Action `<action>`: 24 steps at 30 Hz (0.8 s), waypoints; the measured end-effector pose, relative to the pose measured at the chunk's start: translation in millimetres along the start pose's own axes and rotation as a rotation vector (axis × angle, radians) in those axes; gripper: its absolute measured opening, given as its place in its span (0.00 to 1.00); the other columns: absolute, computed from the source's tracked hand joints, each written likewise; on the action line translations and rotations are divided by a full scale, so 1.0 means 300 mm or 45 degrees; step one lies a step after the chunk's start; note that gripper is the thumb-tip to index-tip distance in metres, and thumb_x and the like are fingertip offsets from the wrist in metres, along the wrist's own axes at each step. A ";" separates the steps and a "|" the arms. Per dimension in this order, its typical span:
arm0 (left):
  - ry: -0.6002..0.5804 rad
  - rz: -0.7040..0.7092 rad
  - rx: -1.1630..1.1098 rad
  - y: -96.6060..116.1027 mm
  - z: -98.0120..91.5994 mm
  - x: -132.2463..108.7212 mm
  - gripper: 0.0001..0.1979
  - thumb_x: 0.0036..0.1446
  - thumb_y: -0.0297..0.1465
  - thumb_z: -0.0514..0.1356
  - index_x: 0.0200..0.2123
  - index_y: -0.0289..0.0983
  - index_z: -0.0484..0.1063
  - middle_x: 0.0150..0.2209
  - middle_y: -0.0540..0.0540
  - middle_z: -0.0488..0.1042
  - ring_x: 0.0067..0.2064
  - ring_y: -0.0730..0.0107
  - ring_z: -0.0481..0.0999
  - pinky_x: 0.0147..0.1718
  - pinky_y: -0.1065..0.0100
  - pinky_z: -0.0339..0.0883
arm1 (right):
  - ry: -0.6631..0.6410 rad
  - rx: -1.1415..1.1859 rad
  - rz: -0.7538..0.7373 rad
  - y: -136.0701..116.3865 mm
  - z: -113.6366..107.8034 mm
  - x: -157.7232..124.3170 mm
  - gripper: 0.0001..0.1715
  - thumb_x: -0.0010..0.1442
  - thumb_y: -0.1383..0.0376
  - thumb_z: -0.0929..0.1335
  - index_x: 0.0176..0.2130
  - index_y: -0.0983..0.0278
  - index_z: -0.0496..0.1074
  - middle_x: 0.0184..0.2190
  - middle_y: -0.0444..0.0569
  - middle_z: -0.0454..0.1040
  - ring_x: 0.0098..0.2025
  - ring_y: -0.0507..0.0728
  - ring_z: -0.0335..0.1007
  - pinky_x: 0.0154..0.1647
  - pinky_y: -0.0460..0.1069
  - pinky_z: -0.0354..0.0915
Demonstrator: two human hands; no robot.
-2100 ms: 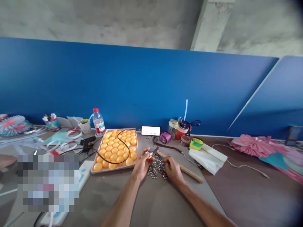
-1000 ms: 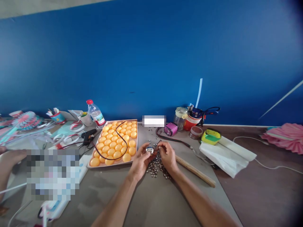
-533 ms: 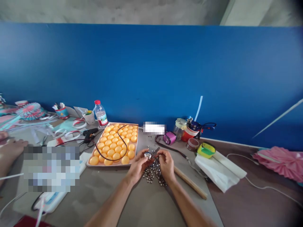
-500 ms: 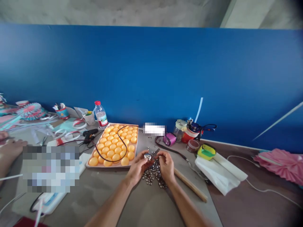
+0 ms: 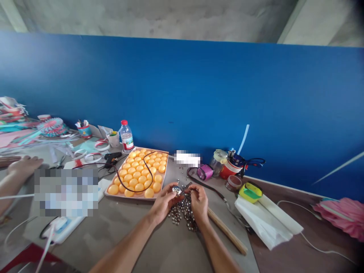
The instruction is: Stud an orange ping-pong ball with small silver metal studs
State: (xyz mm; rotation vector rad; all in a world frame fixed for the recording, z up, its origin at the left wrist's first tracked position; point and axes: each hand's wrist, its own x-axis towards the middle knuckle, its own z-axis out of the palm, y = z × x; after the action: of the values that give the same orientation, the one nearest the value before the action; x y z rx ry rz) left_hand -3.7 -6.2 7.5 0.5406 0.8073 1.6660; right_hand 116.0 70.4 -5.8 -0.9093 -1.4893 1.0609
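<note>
"Silver ball: where is it held?"
"At frame's lower centre, gripped by the left hand."
"Right hand?"
"Fingers are narrowed beside metallic beads; any grip cannot be confirmed."

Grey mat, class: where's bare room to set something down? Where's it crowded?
Bare mat: between the power strip, tray and left forearm; also between the forearms, this side of the beads. Crowded: around the left hand and right hand, and beside the jar.

Grey table, our loaded surface.
We have a tray of orange balls left of the left hand, shiny beads between both hands, wooden stick beside the right hand.
</note>
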 end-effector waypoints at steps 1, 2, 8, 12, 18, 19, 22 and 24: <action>-0.004 0.005 0.007 0.000 0.001 -0.001 0.16 0.47 0.30 0.65 0.42 0.39 0.71 0.35 0.49 0.73 0.36 0.67 0.76 0.43 0.62 0.66 | -0.010 -0.003 0.003 -0.002 0.000 -0.002 0.07 0.52 0.67 0.60 0.32 0.62 0.66 0.25 0.45 0.73 0.30 0.55 0.69 0.37 0.50 0.64; -0.007 0.011 0.012 0.000 0.000 -0.001 0.16 0.47 0.30 0.65 0.42 0.39 0.71 0.35 0.49 0.73 0.35 0.67 0.76 0.43 0.62 0.66 | -0.014 -0.006 0.007 -0.003 0.001 -0.004 0.06 0.52 0.67 0.60 0.32 0.62 0.66 0.24 0.45 0.72 0.29 0.55 0.69 0.36 0.50 0.64; 0.014 0.043 0.001 -0.008 -0.001 -0.006 0.17 0.45 0.30 0.66 0.41 0.38 0.71 0.34 0.49 0.73 0.35 0.69 0.74 0.42 0.63 0.66 | 0.029 -0.020 -0.012 -0.007 0.004 -0.017 0.06 0.51 0.65 0.62 0.31 0.62 0.67 0.25 0.45 0.73 0.29 0.55 0.69 0.34 0.50 0.65; 0.036 0.095 0.126 -0.004 0.006 -0.008 0.17 0.45 0.32 0.66 0.41 0.38 0.72 0.36 0.47 0.73 0.38 0.67 0.73 0.42 0.62 0.67 | 0.002 -0.035 -0.055 0.001 0.004 -0.007 0.05 0.50 0.65 0.63 0.30 0.62 0.67 0.24 0.46 0.73 0.28 0.55 0.69 0.33 0.50 0.65; 0.119 0.164 0.370 0.012 0.014 -0.018 0.17 0.48 0.35 0.64 0.43 0.41 0.72 0.40 0.47 0.72 0.37 0.68 0.74 0.42 0.65 0.66 | -0.003 -0.040 -0.002 0.012 0.010 0.013 0.08 0.49 0.69 0.60 0.30 0.62 0.66 0.24 0.45 0.73 0.29 0.55 0.69 0.34 0.49 0.64; 0.118 0.169 0.385 0.013 0.015 -0.018 0.17 0.48 0.34 0.64 0.43 0.41 0.72 0.40 0.47 0.72 0.36 0.68 0.74 0.41 0.66 0.65 | 0.008 -0.044 0.005 0.013 0.010 0.014 0.07 0.49 0.68 0.60 0.29 0.62 0.66 0.23 0.45 0.72 0.29 0.55 0.69 0.34 0.49 0.64; 0.131 0.230 0.459 0.015 0.015 -0.020 0.16 0.47 0.33 0.64 0.42 0.39 0.73 0.38 0.47 0.73 0.37 0.67 0.72 0.40 0.68 0.64 | 0.036 -0.030 0.032 0.013 0.006 0.015 0.04 0.51 0.65 0.62 0.30 0.62 0.66 0.22 0.44 0.71 0.27 0.55 0.68 0.33 0.50 0.64; 0.158 0.258 0.508 0.016 0.013 -0.019 0.16 0.47 0.33 0.64 0.42 0.39 0.73 0.38 0.47 0.74 0.37 0.68 0.71 0.40 0.69 0.64 | 0.033 0.005 0.049 0.007 0.005 0.014 0.06 0.53 0.62 0.64 0.32 0.62 0.66 0.20 0.43 0.70 0.25 0.55 0.68 0.31 0.49 0.64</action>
State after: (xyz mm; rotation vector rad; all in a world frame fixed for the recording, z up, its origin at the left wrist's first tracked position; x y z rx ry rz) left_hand -2.6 -11.5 14.1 0.8224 1.2221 1.7421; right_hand 113.9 74.8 -6.6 -0.9486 -1.4526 1.0757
